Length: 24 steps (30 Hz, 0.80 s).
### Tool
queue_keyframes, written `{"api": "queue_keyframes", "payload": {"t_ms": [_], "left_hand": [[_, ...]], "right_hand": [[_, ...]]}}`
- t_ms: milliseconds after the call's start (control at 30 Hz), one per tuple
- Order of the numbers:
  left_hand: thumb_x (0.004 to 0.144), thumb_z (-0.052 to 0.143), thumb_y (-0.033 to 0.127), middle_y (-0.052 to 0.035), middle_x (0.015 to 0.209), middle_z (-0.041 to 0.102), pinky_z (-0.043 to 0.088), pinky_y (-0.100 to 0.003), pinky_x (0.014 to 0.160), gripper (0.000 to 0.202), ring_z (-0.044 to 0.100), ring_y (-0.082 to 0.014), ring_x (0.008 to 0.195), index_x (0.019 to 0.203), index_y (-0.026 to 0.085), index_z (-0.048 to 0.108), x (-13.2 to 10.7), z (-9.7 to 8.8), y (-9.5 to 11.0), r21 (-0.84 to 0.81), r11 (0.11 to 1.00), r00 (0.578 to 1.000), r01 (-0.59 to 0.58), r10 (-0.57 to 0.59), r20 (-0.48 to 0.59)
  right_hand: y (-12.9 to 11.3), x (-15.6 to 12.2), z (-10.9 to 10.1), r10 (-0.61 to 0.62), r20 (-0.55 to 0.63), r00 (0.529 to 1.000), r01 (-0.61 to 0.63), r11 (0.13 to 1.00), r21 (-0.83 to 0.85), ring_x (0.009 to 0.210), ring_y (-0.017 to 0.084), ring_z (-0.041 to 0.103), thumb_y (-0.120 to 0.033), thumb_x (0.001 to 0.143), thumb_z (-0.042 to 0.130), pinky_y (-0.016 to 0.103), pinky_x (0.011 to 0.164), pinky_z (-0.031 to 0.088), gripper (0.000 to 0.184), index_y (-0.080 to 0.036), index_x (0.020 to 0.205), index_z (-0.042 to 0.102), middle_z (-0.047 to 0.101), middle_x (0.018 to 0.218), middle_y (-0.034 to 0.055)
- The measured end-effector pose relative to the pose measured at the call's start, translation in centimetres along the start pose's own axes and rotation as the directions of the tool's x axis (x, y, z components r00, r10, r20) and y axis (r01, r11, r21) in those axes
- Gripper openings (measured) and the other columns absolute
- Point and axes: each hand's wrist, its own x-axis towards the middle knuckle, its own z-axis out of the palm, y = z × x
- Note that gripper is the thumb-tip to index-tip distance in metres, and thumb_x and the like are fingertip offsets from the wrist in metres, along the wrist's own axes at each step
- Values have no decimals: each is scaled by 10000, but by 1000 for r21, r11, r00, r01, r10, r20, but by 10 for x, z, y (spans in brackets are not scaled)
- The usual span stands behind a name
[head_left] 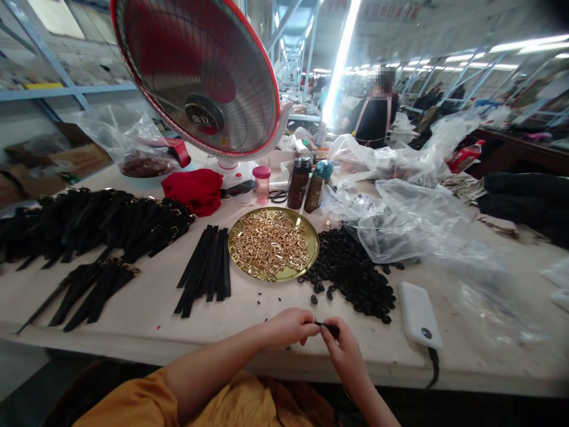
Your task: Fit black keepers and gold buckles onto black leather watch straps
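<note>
Close together near the table's front edge, my left hand (292, 327) and my right hand (343, 347) both pinch a small black piece (329, 328). Fingers cover most of it, so its exact kind is hidden. Beyond them a round gold tray (313, 231) holds a heap of small gold metal buckles (269, 244). To its right lies a pile of small black loops (355, 273). Several flat black straps (204, 267) lie side by side left of the tray. Farther left are bundles of black straps with gold buckles (98, 219).
A red-rimmed fan (200, 77) stands at the back left beside a red cloth (193, 193). Behind the tray are two dark bottles (299, 182) and a pink-lidded cup (262, 185). Clear plastic bags (400, 219) and a white power bank (420, 314) lie right. A person (374, 115) is farther back.
</note>
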Motion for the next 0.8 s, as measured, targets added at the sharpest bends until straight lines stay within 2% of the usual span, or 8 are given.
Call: {"api": "queue_keyframes", "payload": {"t_ms": [100,233,400,500,667,800], "left_hand": [[802,424,402,23,610,559,286,-186,494,308,457,-81,540,697,152,569,1,0,2,10,999,1000,-31,31,-6],[807,413,463,25,619,578,274,-193,487,349,452,-84,522,748,169,593,-5,-3,9,90,994,998,-55,57,-27],[818,396,437,19,632,594,283,-190,490,349,464,-87,535,764,166,608,-9,-4,10,105,994,999,-41,40,11],[820,389,414,7,666,599,301,-188,508,335,483,-94,572,772,158,600,-9,-1,11,102,993,998,-62,63,-6],[829,333,313,7,693,586,325,-186,546,301,489,-98,619,783,163,589,-17,-4,19,47,991,992,-124,125,-23],[801,361,305,18,624,545,302,-195,511,271,461,-94,563,717,158,573,-19,-7,20,31,998,997,-62,63,-36]], "right_hand": [[5,2,1,84,55,995,-88,994,71,468,135,450,-513,733,551,265,479,381,327,-189,743,512,470,498,-32],[9,0,4,132,100,986,-144,982,124,453,119,440,-524,770,486,261,457,384,339,-185,767,487,492,560,-16],[1,-7,-1,61,42,997,-64,996,64,501,124,434,-504,727,570,242,483,361,315,-192,747,526,461,535,-36],[-7,-6,-5,9,19,1000,-9,1000,0,501,125,434,-502,699,601,243,475,350,320,-190,731,539,476,539,-31],[-20,-2,-7,11,77,997,-7,999,-44,497,138,469,-518,721,561,265,508,393,334,-187,692,532,490,501,-25],[-28,-5,-2,13,24,1000,-11,996,-93,564,156,486,-507,711,583,280,558,396,317,-193,744,556,536,575,-2]]}}
